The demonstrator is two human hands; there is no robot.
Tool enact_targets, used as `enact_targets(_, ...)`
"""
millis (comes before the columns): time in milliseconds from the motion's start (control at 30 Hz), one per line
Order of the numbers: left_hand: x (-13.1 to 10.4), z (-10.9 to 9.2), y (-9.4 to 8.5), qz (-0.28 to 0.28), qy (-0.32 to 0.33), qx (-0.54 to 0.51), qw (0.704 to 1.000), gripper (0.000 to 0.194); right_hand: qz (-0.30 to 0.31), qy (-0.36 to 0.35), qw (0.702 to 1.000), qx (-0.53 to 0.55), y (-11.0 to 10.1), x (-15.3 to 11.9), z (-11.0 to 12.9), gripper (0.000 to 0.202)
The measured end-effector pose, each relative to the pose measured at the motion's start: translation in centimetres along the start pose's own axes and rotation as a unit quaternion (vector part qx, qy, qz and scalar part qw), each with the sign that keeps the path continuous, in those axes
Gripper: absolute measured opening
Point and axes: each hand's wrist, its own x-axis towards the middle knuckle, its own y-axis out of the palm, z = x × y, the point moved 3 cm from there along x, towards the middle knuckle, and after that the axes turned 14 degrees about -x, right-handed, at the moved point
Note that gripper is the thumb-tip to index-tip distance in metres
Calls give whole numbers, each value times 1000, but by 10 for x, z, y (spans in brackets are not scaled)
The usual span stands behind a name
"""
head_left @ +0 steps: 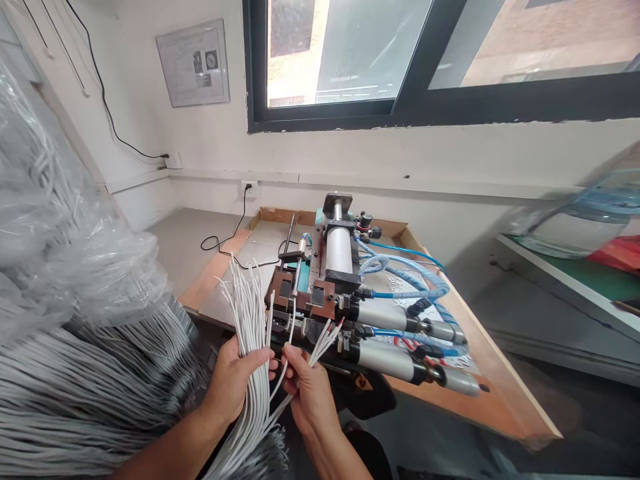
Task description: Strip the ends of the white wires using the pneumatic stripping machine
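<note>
The left hand (233, 380) has its fingers closed around a fat bunch of white wires (253, 333), in front of the machine (339, 253). The right hand (311, 395) pinches one white wire (291, 328), which goes up to the machine's front, and also holds a small bunch (325, 343) with some red tips. Left of the machine is a big pile of gray wires (85, 393) under clear plastic (65, 220). The machine sits on the counter (500, 407). Behind it is a window (345, 53).

Wood-edged workbench (500, 407), machine (339, 252) with metal cylinders (383, 360), blue hoses (437, 287), thin black cable (216, 244)
</note>
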Motion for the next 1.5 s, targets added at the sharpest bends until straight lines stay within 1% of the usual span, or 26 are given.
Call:
enact_targets(167, 0, -2, 2, -4, 15, 22, 1000, 22, 27, 17, 999, 2, 1, 5, 1, 31)
enact_targets(233, 0, -1, 2, -3, 26, 31, 999, 21, 62, 30, 998, -1, 3, 6, 1, 30)
enact_targets(333, -1, 1, 2, 11, 29, 40, 999, 19, 137, 52, 989, -9, 9, 3, 0, 27)
enact_targets(367, -1, 1, 2, 18, 28, 43, 999, 18, 150, 50, 987, -13, 11, 2, -1, 27)
enact_targets(433, -1, 2, 2, 29, 25, 45, 998, 18, 136, 30, 990, -20, 13, -1, -1, 28)
enact_targets(533, 0, 2, 2, 34, 32, 28, 999, 13, 63, -25, 997, -34, 9, -4, -2, 26)
enact_targets(600, 1, 1, 3, 34, 33, 14, 999, 10, 25, -48, 998, -39, 5, -5, -2, 24)
enact_targets(667, 2, -1, 4, 27, 23, 11, 999, 10, 1, -46, 999, -27, 3, -4, -2, 23)
enact_targets(767, 1, -4, 4, 6, 7, 18, 1000, 13, -15, -18, 1000, 4, 3, 1, 0, 24)
enact_targets(900, 0, -7, 5, 1, 11, 28, 1000, 15, -18, 25, 999, 39, 5, 8, 2, 26)
enact_targets(1033, -1, -8, 6, 4, 16, 42, 999, 17, -1, 65, 996, 58, 5, 14, -2, 27)
enact_targets(1100, -2, -8, 7, 0, 18, 46, 999, 18, 23, 83, 995, 55, 5, 14, -4, 27)
enact_targets(1167, -2, -7, 7, 1, 19, 44, 999, 19, 60, 90, 993, 49, 7, 12, -4, 27)
enact_targets(1267, -1, -5, 8, 20, 21, 36, 999, 18, 128, 68, 989, 22, 13, 5, 0, 27)
enact_targets(1300, -1, -4, 8, 29, 22, 35, 999, 18, 140, 56, 989, 10, 15, 2, 2, 27)
enact_targets(1333, -1, -3, 8, 37, 22, 33, 999, 17, 141, 43, 989, -2, 16, -1, 3, 27)
enact_targets(1367, -1, -2, 8, 44, 22, 30, 998, 17, 129, 28, 991, -11, 15, -3, 4, 26)
enact_targets(1433, -1, -2, 8, 55, 19, 20, 998, 17, 85, -4, 996, -15, 12, -5, 6, 24)
enact_targets(1500, -1, -2, 7, 58, 19, 9, 998, 17, 45, -23, 999, -13, 8, -6, 6, 23)
